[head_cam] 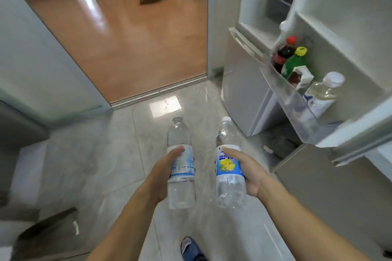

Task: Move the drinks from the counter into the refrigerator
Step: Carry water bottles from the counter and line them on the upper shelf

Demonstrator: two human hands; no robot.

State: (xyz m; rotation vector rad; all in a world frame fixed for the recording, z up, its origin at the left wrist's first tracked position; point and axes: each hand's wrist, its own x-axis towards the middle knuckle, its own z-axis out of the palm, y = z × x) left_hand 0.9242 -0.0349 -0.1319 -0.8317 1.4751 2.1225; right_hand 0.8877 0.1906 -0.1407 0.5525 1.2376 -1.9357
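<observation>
From the head camera, both hands are loaded: the left hand [164, 172] is wrapped around a clear bottle with a pale blue-and-white label [181, 167], and the right hand [247, 172] is closed on a second clear bottle with a blue label and yellow picture [230, 167], both upright and well apart from the fridge. Up on the right the refrigerator door [347, 19] stands open, and its door shelf [297, 110] already carries a dark cola bottle [283, 54], a green bottle [293, 62], a carton [301, 77] and a pale bottle [324, 93]. The near end of that shelf looks free, though blur makes it hard to be sure. Best play here, I'd say: one bottle at a time, lowered upright into the gap.
</observation>
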